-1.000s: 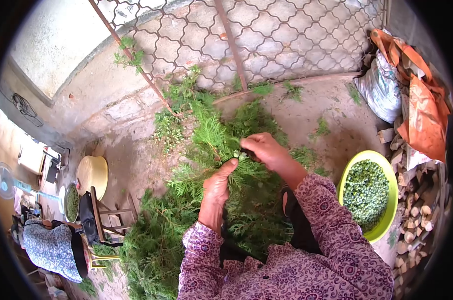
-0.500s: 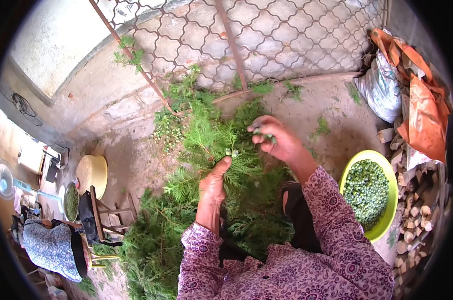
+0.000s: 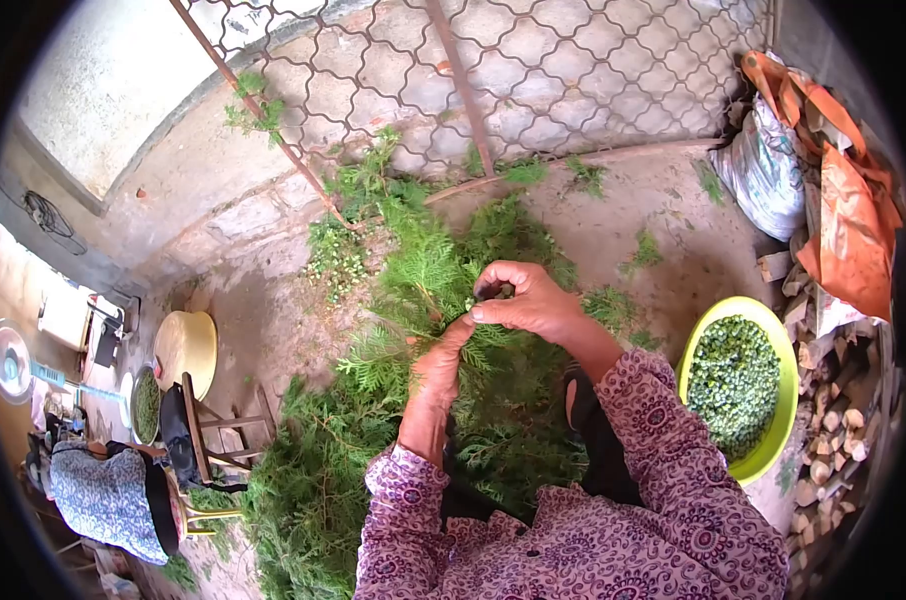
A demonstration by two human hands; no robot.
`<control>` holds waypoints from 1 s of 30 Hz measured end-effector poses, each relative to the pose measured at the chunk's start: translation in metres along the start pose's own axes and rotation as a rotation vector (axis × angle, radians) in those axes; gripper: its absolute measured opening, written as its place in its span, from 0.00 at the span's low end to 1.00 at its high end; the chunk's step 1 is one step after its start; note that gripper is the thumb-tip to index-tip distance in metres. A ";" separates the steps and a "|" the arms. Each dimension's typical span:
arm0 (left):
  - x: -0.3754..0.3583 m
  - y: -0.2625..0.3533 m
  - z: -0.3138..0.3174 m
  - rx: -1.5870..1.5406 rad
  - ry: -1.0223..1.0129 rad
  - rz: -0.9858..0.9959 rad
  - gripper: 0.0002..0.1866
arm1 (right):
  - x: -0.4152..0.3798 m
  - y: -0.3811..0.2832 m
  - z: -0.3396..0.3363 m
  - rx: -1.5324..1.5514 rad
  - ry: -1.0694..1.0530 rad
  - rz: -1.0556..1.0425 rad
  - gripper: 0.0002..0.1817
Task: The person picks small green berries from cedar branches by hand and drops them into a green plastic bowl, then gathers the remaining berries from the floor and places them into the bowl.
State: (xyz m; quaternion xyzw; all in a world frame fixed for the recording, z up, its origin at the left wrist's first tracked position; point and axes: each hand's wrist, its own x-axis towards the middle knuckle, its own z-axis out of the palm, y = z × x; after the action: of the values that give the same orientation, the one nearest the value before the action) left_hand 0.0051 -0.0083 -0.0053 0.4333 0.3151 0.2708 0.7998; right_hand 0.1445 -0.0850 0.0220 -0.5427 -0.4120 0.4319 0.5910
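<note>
My left hand (image 3: 437, 372) is closed around a leafy green conifer branch (image 3: 423, 270), which fans out beyond my fingers toward the fence. Right against its thumb, my right hand (image 3: 529, 302) pinches at the branch with thumb and forefinger; a small pale green cone (image 3: 470, 304) shows between the two hands. Whether the right palm holds more cones is hidden. A large heap of cut conifer branches (image 3: 318, 480) lies below and left of my hands. To the right stands a yellow-green basin (image 3: 788, 400) filled with small green cones (image 3: 733, 385).
A metal lattice fence (image 3: 573, 90) runs across the far side. Stacked firewood (image 3: 833, 430), a white sack (image 3: 763, 175) and an orange sheet (image 3: 853, 235) line the right. At left are a wooden chair (image 3: 228, 435), a round tan tub (image 3: 185, 350) and another person (image 3: 103, 500) bending.
My right hand has moved left and down from above the branch to meet my left thumb. The left hand has shifted slightly right and down, keeping its hold.
</note>
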 end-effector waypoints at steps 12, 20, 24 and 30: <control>-0.004 0.006 0.002 -0.064 -0.021 -0.091 0.16 | 0.002 0.011 -0.004 0.286 -0.041 0.132 0.08; 0.007 -0.005 -0.010 -0.077 -0.033 -0.023 0.15 | -0.001 0.000 0.003 0.583 0.060 0.245 0.07; 0.007 -0.013 -0.008 0.054 -0.017 0.182 0.15 | 0.002 0.006 0.002 0.166 -0.007 0.161 0.14; 0.007 -0.013 -0.007 0.163 -0.092 0.202 0.14 | 0.003 0.003 0.001 0.010 -0.026 0.155 0.09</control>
State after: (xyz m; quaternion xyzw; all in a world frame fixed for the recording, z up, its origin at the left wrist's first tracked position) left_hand 0.0067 -0.0059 -0.0211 0.5383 0.2538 0.3033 0.7442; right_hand 0.1443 -0.0820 0.0191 -0.5643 -0.3741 0.4854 0.5532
